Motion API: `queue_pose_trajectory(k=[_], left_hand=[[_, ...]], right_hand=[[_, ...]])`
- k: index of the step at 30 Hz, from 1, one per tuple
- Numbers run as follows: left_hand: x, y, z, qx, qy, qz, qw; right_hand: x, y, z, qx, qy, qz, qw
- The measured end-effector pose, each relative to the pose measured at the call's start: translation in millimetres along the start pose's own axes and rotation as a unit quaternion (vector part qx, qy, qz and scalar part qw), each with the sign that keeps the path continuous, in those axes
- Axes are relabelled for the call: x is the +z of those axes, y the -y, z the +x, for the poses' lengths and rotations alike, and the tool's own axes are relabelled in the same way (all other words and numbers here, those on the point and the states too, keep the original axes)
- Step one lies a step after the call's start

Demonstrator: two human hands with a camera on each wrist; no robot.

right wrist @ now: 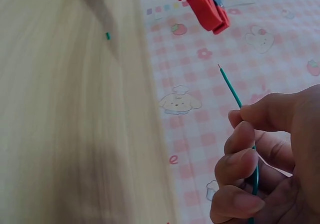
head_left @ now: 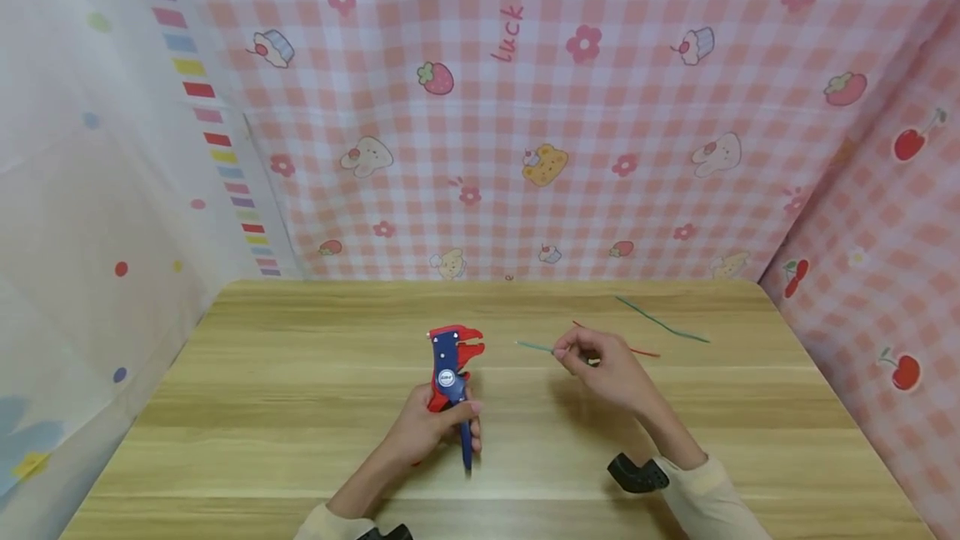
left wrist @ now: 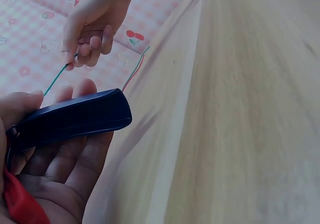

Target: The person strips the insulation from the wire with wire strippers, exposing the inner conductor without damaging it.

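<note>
My left hand (head_left: 423, 430) grips a red-and-blue wire stripper (head_left: 446, 361) by its handles, its jaws apart and facing right. The thumb lies over the blue handle (left wrist: 75, 118) in the left wrist view. To the right, my right hand (head_left: 609, 367) pinches a green wire (head_left: 534, 346) between thumb and forefinger. This wire's free end points left toward the stripper, with a gap between them. A short bare copper tip shows on the wire (right wrist: 230, 87) in the right wrist view, and its lower length runs behind the curled fingers.
A red wire (head_left: 647, 353) lies on the wooden table (head_left: 337, 332), partly hidden behind my right hand. Farther back at the right is a second green wire (head_left: 660, 322). A small green piece (right wrist: 107, 36) lies on the tabletop. Patterned cloth (head_left: 480, 123) hangs behind and at the sides.
</note>
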State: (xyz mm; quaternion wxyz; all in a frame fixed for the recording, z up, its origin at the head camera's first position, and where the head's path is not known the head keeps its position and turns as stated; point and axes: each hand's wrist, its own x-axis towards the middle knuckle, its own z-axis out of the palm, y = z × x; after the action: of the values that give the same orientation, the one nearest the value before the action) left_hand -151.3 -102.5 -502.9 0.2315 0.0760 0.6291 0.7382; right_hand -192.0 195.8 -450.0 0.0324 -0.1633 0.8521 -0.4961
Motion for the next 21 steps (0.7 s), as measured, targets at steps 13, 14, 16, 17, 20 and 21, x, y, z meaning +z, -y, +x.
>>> queue_pose_trajectory(k=[13,14,16,17,20,21], left_hand=[[-10.2,3.6,-6.6,-0.007,-0.021,0.005,0.9997],[-10.9,4.1,-7.1,-0.008,-0.023,0.005,0.9997],[-12.2,4.5,-8.1,-0.007,-0.027,0.005,0.9996],[-12.8,4.7,-8.4,-0.006,-0.027,0.006,0.9996],[-13.9,4.8,-8.9,-0.005,-0.027,0.009,0.9996],[-14.1,4.6,-8.8,-0.005,-0.025,0.012,0.9996]], right_hand=[[-5.2,-11.7,-0.1,0.013,-0.006,-0.037,0.9992],[-5.3,-12.8,-0.2,0.015,-0.007,-0.039,0.9991],[-5.4,-15.1,-0.8,0.022,-0.009,-0.042,0.9988],[-5.6,-16.4,-1.4,0.026,-0.010,-0.044,0.9986],[-6.5,-20.9,-3.6,0.037,-0.016,-0.046,0.9981],[-7.1,-22.5,-4.6,0.041,-0.017,-0.046,0.9979]])
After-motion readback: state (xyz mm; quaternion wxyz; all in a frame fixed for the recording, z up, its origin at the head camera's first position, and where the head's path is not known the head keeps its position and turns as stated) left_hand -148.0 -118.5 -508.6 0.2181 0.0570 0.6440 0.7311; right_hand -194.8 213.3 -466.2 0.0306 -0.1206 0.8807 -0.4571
